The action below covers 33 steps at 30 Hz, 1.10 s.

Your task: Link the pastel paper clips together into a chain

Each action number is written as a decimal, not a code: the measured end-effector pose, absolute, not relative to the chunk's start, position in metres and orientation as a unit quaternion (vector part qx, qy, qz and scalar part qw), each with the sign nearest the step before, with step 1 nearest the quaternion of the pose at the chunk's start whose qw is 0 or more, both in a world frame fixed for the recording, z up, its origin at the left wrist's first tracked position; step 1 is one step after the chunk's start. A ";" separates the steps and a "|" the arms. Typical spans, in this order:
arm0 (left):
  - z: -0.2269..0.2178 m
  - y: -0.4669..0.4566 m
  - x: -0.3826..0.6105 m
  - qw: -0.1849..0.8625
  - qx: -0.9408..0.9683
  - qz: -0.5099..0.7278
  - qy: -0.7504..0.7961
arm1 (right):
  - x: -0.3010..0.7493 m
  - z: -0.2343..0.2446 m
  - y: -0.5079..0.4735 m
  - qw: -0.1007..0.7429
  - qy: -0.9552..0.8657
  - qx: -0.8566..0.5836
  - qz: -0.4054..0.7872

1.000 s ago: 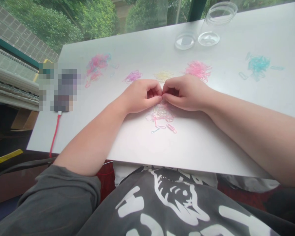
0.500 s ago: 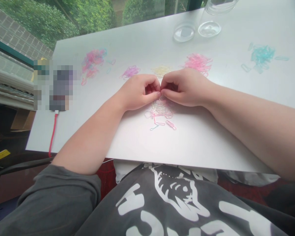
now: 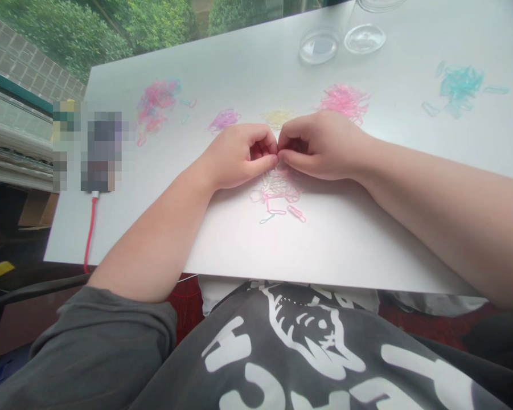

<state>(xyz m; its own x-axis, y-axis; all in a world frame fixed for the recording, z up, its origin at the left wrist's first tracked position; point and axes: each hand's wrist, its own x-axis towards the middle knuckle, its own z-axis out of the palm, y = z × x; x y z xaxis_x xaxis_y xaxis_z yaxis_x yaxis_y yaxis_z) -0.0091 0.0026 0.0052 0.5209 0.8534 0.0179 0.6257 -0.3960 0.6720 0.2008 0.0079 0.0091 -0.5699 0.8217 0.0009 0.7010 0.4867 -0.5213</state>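
My left hand point(image 3: 250, 152) and my right hand point(image 3: 314, 145) meet fingertip to fingertip over the middle of the white table. Each has thumb and forefinger pinched closed; whatever lies between the tips is too small or hidden to name. Right below them is a mixed pile of small thin loops point(image 3: 282, 185), pale, yellowish and pink, like little elastic bands. A few loose pink loops point(image 3: 296, 213) lie nearer to me. Just beyond the fingers sit a yellow pile point(image 3: 278, 118), a purple pile point(image 3: 224, 120) and a pink pile point(image 3: 345, 102), the last partly behind my right hand.
A teal pile point(image 3: 461, 88) lies far right, and a multicoloured pile point(image 3: 157, 102) far left. Two clear round dishes or lids point(image 3: 319, 46) stand at the back, near a clear container point(image 3: 381, 4). On the left, a blurred-out device point(image 3: 102, 151) has a red cable point(image 3: 90, 230) running over the table edge.
The view has shifted slightly, so the table's contents sit a little higher in the picture. Both hands keep the same pinched pose, fingertips together.
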 end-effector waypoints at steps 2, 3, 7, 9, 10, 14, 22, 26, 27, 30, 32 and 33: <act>0.005 0.003 -0.009 0.311 0.814 0.183 0.454 | 0.201 0.008 0.008 0.130 -0.855 -0.442 0.239; 0.005 0.003 -0.009 0.312 0.814 0.183 0.455 | 0.201 0.007 0.008 0.132 -0.856 -0.441 0.238; 0.004 0.003 -0.009 0.312 0.813 0.183 0.456 | 0.200 0.007 0.009 0.132 -0.856 -0.442 0.234; 0.005 0.003 -0.009 0.310 0.813 0.183 0.458 | 0.200 0.008 0.008 0.131 -0.854 -0.445 0.234; 0.005 0.003 -0.009 0.310 0.812 0.183 0.460 | 0.199 0.009 0.008 0.130 -0.853 -0.448 0.234; 0.004 0.003 -0.008 0.313 0.809 0.185 0.461 | 0.200 0.012 0.006 0.126 -0.854 -0.450 0.228; 0.006 0.003 -0.008 0.303 0.823 0.197 0.439 | 0.200 0.012 0.005 0.140 -0.865 -0.438 0.202; 0.007 0.002 -0.007 0.273 0.844 0.183 0.424 | 0.201 0.013 0.005 0.139 -0.867 -0.439 0.189; 0.007 0.002 -0.007 0.270 0.847 0.185 0.419 | 0.201 0.013 0.005 0.138 -0.868 -0.440 0.185; 0.007 0.002 -0.008 0.275 0.847 0.194 0.412 | 0.203 0.013 0.005 0.130 -0.873 -0.436 0.176; 0.007 0.002 -0.008 0.275 0.847 0.194 0.411 | 0.204 0.013 0.005 0.126 -0.876 -0.433 0.172; 0.007 0.002 -0.008 0.272 0.849 0.190 0.412 | 0.205 0.013 0.005 0.123 -0.877 -0.432 0.173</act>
